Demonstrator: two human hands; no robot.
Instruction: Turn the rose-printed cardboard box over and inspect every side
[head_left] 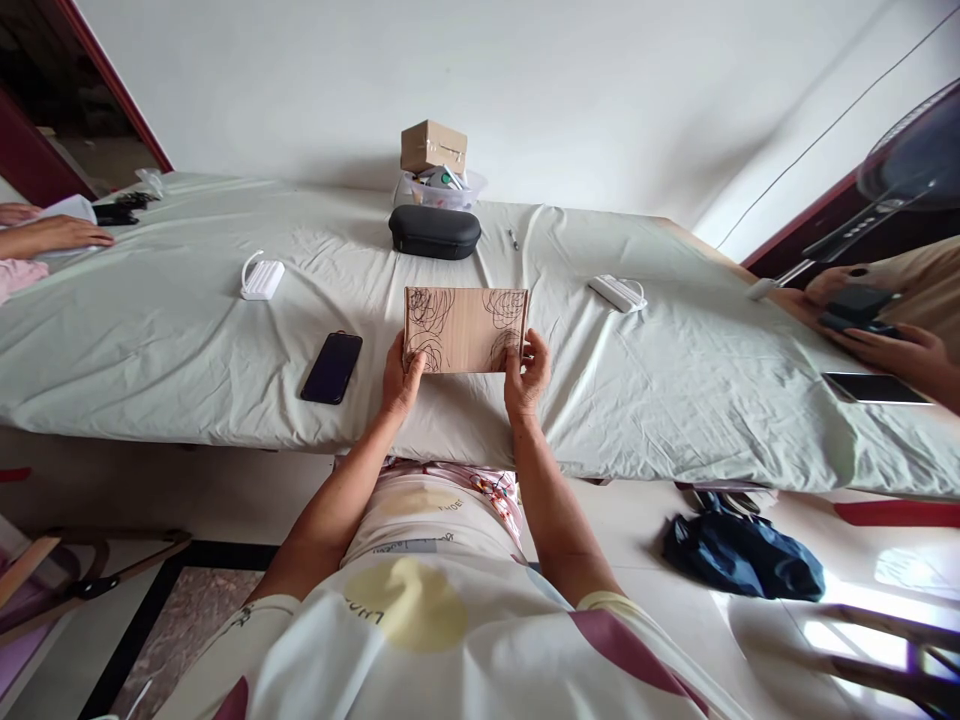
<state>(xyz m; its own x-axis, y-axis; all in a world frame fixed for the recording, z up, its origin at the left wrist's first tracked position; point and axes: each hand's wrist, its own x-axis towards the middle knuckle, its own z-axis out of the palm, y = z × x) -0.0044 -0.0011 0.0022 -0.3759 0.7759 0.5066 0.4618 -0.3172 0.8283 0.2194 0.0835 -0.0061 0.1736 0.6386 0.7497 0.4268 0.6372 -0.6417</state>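
Note:
A flat brown card (465,328) with black scribbled circles stands up over the near edge of the cloth-covered table (187,340). My left hand (400,381) grips its lower left corner with thumb in front. At the lower right corner my right hand (526,376) pinches it the same way. Both hands are closed on the card, which faces me and tilts slightly back.
A black phone (331,367) lies left of the card. Farther back are a black oval case (434,231), a small cardboard box (433,146) on a clear tub, and two white devices (262,277) (618,292). Other people's hands show at far left (52,235) and far right (892,345). A dark bag (739,555) lies on the floor.

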